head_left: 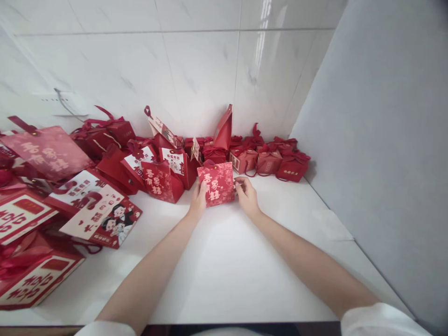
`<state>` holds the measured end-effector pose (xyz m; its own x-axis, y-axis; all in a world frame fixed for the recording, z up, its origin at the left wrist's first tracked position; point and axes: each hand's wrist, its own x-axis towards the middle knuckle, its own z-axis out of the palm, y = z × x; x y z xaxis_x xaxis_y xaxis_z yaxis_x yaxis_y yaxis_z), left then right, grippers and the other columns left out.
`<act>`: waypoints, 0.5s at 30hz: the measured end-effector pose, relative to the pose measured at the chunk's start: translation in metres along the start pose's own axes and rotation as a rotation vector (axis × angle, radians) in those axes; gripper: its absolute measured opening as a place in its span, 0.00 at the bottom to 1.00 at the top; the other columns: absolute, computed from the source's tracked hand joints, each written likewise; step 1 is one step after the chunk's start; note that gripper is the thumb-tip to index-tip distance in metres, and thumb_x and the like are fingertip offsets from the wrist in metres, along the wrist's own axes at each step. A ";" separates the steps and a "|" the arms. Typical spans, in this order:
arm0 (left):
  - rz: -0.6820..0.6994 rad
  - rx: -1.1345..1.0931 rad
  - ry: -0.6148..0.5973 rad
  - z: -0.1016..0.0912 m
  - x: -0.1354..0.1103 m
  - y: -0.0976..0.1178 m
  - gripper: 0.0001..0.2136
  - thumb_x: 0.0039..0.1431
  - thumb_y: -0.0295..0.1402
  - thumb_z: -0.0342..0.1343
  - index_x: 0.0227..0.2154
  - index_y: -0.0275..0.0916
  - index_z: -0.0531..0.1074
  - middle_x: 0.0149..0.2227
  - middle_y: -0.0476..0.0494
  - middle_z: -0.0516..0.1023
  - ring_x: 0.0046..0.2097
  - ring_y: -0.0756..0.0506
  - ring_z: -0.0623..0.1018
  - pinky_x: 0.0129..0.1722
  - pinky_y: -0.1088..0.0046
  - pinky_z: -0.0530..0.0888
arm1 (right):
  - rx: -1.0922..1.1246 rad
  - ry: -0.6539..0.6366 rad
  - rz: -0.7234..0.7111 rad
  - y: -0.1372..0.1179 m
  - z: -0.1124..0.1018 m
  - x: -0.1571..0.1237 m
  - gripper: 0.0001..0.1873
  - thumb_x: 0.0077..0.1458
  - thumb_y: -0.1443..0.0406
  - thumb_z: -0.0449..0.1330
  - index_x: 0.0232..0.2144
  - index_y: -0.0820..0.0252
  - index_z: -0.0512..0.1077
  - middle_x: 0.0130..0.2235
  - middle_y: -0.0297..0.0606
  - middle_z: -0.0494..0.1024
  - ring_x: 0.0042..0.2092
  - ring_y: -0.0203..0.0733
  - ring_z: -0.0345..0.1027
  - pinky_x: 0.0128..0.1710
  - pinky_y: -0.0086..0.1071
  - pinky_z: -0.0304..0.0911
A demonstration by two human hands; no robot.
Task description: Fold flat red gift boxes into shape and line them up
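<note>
A red gift box (220, 184) with white Chinese lettering and a floral print stands upright at the middle of the white table. Its left edge is gripped by my left hand (198, 199), thumb on the front. My right hand (247, 195) is closed at its right edge with the fingers curled; the fingertips are partly hidden there. Just left of my left hand sits a similar red floral box (161, 181). Behind the held box, a tilted red box (224, 128) rests on top of a row of smaller red boxes (269, 161) tied with ribbon.
Many red and white boxes crowd the left, among them a box with a cartoon couple (121, 221) and a large box with a white label (38, 282) near the front edge. Marbled tile wall (196, 70) closes the back. A grey panel (381, 140) borders the right.
</note>
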<state>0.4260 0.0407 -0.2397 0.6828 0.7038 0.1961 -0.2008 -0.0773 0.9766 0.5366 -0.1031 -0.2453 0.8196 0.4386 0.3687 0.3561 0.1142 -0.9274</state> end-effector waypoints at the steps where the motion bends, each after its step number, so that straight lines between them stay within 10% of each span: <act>1: 0.010 0.016 0.003 0.000 0.000 0.000 0.29 0.59 0.56 0.50 0.53 0.39 0.68 0.54 0.38 0.75 0.55 0.39 0.74 0.58 0.61 0.69 | -0.006 0.017 -0.009 -0.001 -0.001 -0.001 0.15 0.59 0.56 0.52 0.43 0.58 0.67 0.40 0.40 0.75 0.35 0.40 0.69 0.37 0.34 0.65; 9: 0.068 0.049 -0.002 0.001 0.001 0.001 0.26 0.61 0.54 0.48 0.52 0.38 0.70 0.53 0.39 0.76 0.55 0.40 0.75 0.56 0.64 0.69 | -0.085 -0.059 -0.110 -0.037 -0.028 -0.028 0.11 0.60 0.59 0.54 0.38 0.58 0.71 0.40 0.39 0.75 0.36 0.40 0.71 0.37 0.33 0.64; 15: 0.100 0.135 0.042 0.001 0.002 -0.001 0.27 0.63 0.54 0.46 0.52 0.38 0.70 0.53 0.38 0.76 0.55 0.40 0.75 0.57 0.63 0.69 | -0.274 -0.575 -0.117 -0.111 -0.084 -0.092 0.11 0.64 0.61 0.53 0.43 0.55 0.74 0.43 0.37 0.79 0.44 0.40 0.73 0.46 0.33 0.65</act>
<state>0.4284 0.0411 -0.2400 0.6334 0.7166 0.2920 -0.1682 -0.2408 0.9559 0.4591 -0.2307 -0.1708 0.4242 0.8531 0.3037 0.5928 -0.0080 -0.8053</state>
